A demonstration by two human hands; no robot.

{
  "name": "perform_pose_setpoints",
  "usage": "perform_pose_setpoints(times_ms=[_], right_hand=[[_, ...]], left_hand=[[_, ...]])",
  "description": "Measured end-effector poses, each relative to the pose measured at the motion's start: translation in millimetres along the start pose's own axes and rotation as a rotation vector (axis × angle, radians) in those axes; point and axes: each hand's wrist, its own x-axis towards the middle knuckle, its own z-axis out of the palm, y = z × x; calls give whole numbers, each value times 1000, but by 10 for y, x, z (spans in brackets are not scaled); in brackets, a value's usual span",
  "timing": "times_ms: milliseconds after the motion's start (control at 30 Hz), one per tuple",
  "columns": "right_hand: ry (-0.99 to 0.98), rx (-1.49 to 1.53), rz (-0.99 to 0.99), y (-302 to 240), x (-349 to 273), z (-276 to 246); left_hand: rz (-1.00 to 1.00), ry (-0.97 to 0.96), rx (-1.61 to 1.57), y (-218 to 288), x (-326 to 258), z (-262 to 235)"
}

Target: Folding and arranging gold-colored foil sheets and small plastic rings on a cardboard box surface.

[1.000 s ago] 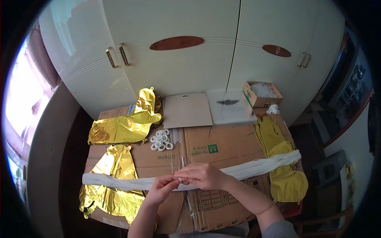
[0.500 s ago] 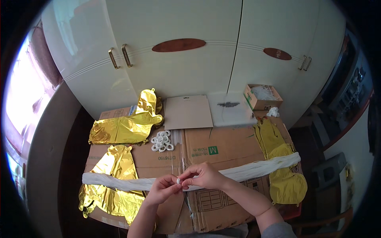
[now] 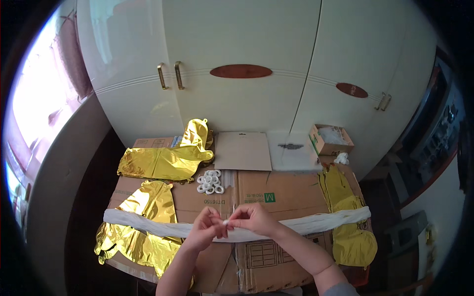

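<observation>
In the middle of the table both hands meet over a small white piece (image 3: 226, 222), which could be a little roll or ring. My right hand (image 3: 254, 220) pinches it between thumb and forefinger. Curled in from the other side, my left hand (image 3: 205, 231) has its fingertips closed against the same piece. Beneath the hands a long bundle of white strings (image 3: 301, 223) stretches across the table. Several white rings (image 3: 210, 182) are heaped just beyond my hands.
Gold foil balloons lie flat at the near left (image 3: 148, 207), far left (image 3: 158, 164) and right (image 3: 353, 241). Flattened cardboard (image 3: 291, 190) covers the table. Behind are a tan card sheet (image 3: 243, 151) and a small box (image 3: 332, 146) with clear plastic inside. White cabinets (image 3: 237, 103) stand at the back.
The whole view has shifted, with the cabinets and far items now lower and further right. My fingers have shifted slightly around the small white piece, and both hands stay together.
</observation>
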Motion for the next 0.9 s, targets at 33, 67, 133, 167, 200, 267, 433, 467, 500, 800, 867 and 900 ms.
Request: perform_pose_setpoints(times_ms=[33,67,133,167,200,267,433,467,500,800,867,900], right_hand=[[31,12,24,15,75,-31],[60,24,47,23,175,-69],[125,-134,86,13,420,-170],[179,-227,67,94,569,-215],[235,-319,49,237,736,-272],[303,-496,39,455,1024,-327],[366,-860,124,532,1322,-263],[363,-875,109,539,1347,-239],[361,-893,100,553,1346,-228],[406,-1032,-177,647,1283,-159],[429,-1055,-228,661,1270,-123],[444,-1079,-243,665,1261,-117]], left_hand=[[50,129,-69,7,29,-21],[101,259,-139,13,64,-43],[209,428,-179,-13,116,-144],[224,450,-172,-16,124,-157],[235,470,-165,-23,139,-161],[232,479,-132,-1,130,-151],[222,478,-107,10,116,-187],[227,479,-103,13,116,-200],[228,479,-102,1,115,-205],[217,471,-52,-26,117,-195],[215,475,-39,-40,119,-202],[213,471,-34,-47,130,-198]])
